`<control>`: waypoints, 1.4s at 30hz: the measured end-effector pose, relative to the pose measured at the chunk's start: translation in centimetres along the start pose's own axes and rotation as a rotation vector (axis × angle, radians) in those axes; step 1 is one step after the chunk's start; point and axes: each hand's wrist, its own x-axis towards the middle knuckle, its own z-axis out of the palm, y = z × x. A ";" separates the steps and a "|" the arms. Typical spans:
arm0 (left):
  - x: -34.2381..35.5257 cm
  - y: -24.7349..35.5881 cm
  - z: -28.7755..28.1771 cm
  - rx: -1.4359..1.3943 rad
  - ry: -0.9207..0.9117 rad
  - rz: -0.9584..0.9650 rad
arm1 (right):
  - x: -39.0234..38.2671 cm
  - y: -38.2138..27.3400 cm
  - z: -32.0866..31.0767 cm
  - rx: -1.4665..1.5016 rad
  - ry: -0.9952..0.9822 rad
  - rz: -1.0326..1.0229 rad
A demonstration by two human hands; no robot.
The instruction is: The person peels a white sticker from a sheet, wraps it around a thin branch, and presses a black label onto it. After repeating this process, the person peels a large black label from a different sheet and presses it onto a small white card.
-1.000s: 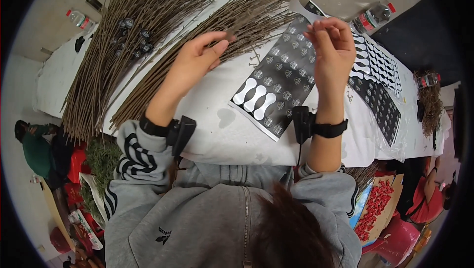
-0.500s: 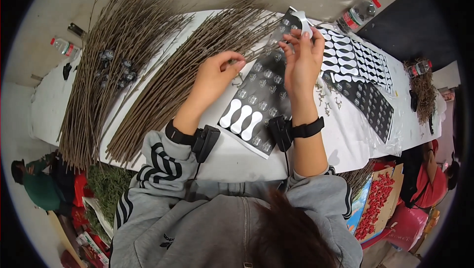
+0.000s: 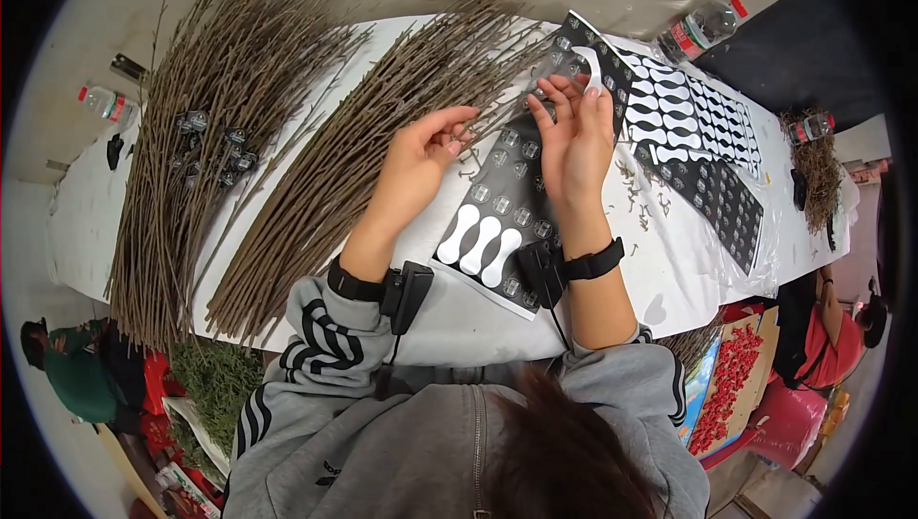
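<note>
My right hand (image 3: 579,151) pinches a white dumbbell-shaped sticker (image 3: 593,65) between thumb and fingers, its free end curling up. Beneath that hand lies a dark sheet (image 3: 492,175) with rows of small clear domed pieces; three white stickers (image 3: 481,243) remain stuck near its close end. My left hand (image 3: 413,165) hovers left of the sheet, fingers loosely bent and apart, with nothing visible in it. Just beyond its fingertips are the tips of a bundle of thin brown twigs (image 3: 373,127).
A second twig bundle (image 3: 182,203) lies left, with dark clear-topped pieces (image 3: 229,155) on it. More sticker sheets (image 3: 684,112) and a bottle (image 3: 703,29) are at right. Small twig bits (image 3: 643,198) lie on the white table. Red berry-like pieces (image 3: 732,385) fill a box. People sit at both sides.
My right hand has moved down a little with the sticker, which now bends over more. My left hand's fingers have spread apart. The view has shifted slightly.
</note>
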 end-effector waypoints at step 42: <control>0.0 -1.0 1.1 -0.337 0.276 0.039 | -3.0 2.0 0.4 -0.546 -0.465 -0.156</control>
